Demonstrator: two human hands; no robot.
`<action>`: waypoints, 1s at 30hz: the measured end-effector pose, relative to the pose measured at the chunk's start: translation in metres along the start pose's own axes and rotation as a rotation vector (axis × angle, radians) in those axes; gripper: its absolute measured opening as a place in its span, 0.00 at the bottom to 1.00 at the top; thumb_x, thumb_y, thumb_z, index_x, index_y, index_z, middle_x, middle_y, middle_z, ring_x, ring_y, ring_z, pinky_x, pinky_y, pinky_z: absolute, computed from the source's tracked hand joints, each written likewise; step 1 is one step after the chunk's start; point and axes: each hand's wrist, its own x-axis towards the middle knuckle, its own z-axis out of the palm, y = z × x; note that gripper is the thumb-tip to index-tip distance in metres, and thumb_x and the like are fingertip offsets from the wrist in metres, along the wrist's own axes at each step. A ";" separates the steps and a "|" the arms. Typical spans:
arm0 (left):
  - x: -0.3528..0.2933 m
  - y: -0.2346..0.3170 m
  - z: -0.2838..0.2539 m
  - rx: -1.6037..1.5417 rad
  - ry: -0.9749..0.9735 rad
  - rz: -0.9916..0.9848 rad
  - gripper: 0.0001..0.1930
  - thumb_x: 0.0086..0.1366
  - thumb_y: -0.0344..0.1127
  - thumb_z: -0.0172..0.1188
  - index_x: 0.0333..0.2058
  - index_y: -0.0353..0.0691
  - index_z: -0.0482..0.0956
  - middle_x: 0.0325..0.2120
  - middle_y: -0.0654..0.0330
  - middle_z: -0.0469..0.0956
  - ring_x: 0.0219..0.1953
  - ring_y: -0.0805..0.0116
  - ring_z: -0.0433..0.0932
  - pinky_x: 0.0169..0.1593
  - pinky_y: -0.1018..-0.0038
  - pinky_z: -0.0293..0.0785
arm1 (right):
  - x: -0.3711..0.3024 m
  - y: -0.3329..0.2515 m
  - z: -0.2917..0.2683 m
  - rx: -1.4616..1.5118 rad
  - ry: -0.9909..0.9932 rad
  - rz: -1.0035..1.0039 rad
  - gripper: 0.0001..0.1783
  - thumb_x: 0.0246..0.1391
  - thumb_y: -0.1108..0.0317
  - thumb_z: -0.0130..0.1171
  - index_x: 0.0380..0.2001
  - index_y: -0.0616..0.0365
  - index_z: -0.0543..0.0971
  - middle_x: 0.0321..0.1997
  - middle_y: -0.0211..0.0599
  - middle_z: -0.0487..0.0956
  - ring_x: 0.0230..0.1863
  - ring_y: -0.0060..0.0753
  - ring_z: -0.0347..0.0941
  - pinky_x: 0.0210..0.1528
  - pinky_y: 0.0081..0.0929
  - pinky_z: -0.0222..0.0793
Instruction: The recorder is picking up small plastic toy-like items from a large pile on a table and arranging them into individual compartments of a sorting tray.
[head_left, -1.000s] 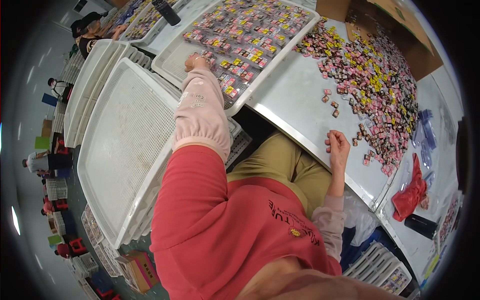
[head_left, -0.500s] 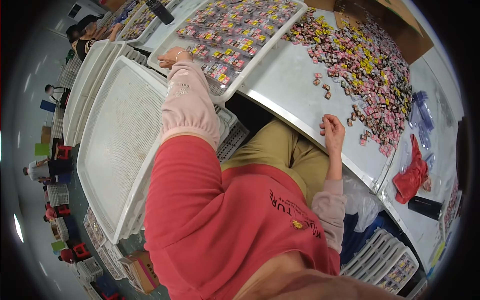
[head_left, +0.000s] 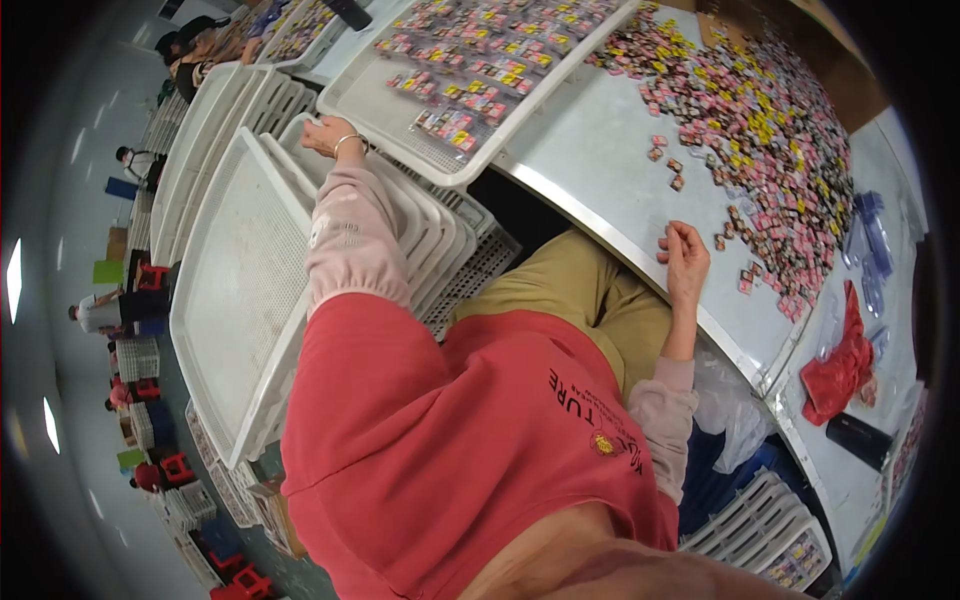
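My left hand [head_left: 332, 138], in a pink sleeve with a bracelet at the wrist, is bent at the near left corner of a white tray [head_left: 398, 143]. Its fingers are curled down by the rims of stacked empty trays [head_left: 412, 222]; what they grip is hidden. Rows of small clear packs with pink, black and yellow pieces [head_left: 478, 102] lie in the white tray, with a bare strip along its near left side. My right hand [head_left: 686, 262] hovers at the metal table's edge [head_left: 610, 222], fingers loosely bent, thumb apart, nothing visible between them.
A large pile of small pink, black and yellow pieces [head_left: 770, 140] covers the table's right side, before a cardboard box [head_left: 845, 85]. A large empty tray [head_left: 240, 285] leans at my left. A red cloth [head_left: 838, 370] lies far right. Other people work at the far left.
My left hand has drawn back from the filled tray toward the stacked empty trays, and more of that stack shows. My right hand stays by the table edge. The whole view has shifted slightly.
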 end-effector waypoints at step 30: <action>0.045 0.023 -0.216 -0.253 -0.858 -0.169 0.37 0.49 0.34 0.60 0.56 0.32 0.53 0.45 0.44 0.68 0.43 0.54 0.71 0.45 0.63 0.70 | -0.005 0.010 0.005 -0.211 0.080 -0.147 0.08 0.56 0.69 0.54 0.36 0.60 0.77 0.24 0.25 0.75 0.25 0.14 0.70 0.23 0.12 0.65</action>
